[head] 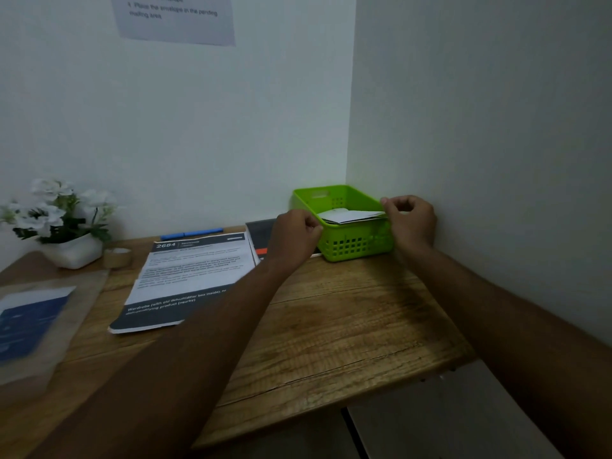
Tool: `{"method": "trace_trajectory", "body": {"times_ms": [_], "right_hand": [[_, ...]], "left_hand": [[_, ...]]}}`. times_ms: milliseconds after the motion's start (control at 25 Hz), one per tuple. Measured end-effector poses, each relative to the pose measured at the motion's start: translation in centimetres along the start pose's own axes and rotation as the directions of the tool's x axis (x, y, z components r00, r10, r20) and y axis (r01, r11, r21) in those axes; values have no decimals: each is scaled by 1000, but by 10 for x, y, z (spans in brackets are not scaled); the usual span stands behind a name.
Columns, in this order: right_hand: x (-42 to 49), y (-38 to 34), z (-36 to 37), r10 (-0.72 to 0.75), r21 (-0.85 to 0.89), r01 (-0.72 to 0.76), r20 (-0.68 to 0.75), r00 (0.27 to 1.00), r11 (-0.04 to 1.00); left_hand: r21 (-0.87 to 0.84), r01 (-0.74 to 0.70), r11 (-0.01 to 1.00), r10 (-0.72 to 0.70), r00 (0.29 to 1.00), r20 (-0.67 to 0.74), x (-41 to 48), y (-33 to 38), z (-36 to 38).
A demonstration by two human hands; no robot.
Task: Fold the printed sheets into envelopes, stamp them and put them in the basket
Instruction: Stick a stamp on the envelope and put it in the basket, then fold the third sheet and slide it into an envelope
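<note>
Over the basket point(351, 247), right hand point(412, 221) fingers pinching the envelope point(352, 216), left hand point(293, 235) fingers curled, their hold hidden

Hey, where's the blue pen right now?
In the head view, the blue pen lies left of centre along the back wall, just behind the top edge of the printed sheets.

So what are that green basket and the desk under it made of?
Green basket: looks like moulded plastic with a slight gloss, judging by the uniform bright colour, the regular grid of holes and the cut-out handle slot. Desk: wood or a wood-look laminate, fairly matte. Brown grain streaks show, but the picture cannot settle which.
</note>
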State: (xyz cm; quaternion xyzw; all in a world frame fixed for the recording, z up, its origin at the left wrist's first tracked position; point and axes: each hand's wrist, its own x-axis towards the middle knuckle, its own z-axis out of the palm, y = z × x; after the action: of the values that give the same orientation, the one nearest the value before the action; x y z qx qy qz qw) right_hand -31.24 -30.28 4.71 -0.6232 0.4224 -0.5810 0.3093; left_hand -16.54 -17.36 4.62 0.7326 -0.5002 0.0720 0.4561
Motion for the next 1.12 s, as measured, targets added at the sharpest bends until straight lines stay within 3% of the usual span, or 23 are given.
{"method": "trace_trajectory", "body": {"times_ms": [280, 400, 560, 640, 760, 920, 1120], "right_hand": [[-35, -20, 8, -260, -112, 262, 34, 965, 958], [-54, -31, 27, -378, -30, 384, 113, 919, 923], [-84, -40, 61, -433, 80, 429, 291, 853, 900], [-105, -43, 77, -450, 158, 429, 466, 761, 889], [-137, -44, 94, -437, 146, 501, 725, 532, 853], [-164, -41, 99, -328, 69, 669, 905, 269, 740], [-175, -45, 78, -249, 39, 722, 950, 186, 691]], "left_hand": [[67, -5, 998, 3, 999, 38, -20, -39, -25], [102, 9, 995, -14, 999, 52, -30, -55, -43], [149, 72, 986, -78, 996, 34, -47, -78, -73], [189, 95, 977, -105, 994, 42, -55, -91, -92], [244, 138, 960, -159, 985, 69, -69, -114, -122], [351, 193, 916, -255, 957, 140, -88, -143, -151], [377, 128, 917, -224, 949, 222, -110, -141, -168]]}}
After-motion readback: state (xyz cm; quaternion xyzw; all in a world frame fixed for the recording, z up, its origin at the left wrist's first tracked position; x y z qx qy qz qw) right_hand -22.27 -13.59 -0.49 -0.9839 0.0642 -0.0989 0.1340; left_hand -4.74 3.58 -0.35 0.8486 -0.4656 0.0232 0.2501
